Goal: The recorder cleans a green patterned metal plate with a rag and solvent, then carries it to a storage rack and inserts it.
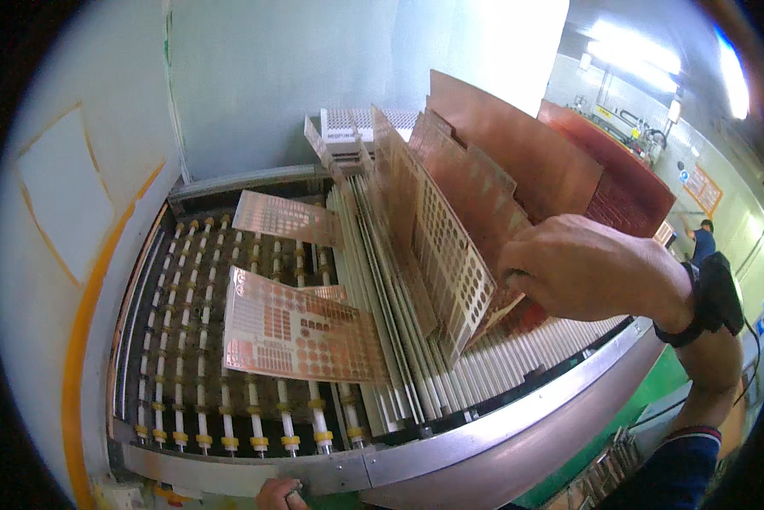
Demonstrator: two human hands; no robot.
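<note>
My right hand (560,263) reaches in from the right, its fingers curled closed at the near edge of a patterned copper circuit panel (450,259). This panel stands tilted among other upright copper panels (518,136), and the fingertips are partly hidden. At the bottom, a small part of my left hand (280,493) shows beside the machine's metal front rail (314,476); its fingers are mostly out of sight. Two patterned circuit panels, a nearer one (301,331) and a farther one (284,217), lie on the roller conveyor (203,340).
Pale slats (492,370) form a rack under the standing panels. A white perforated box (369,119) is behind them. A wall with an orange stripe (80,357) borders the left side. Far right, another person (703,240) is visible in the background.
</note>
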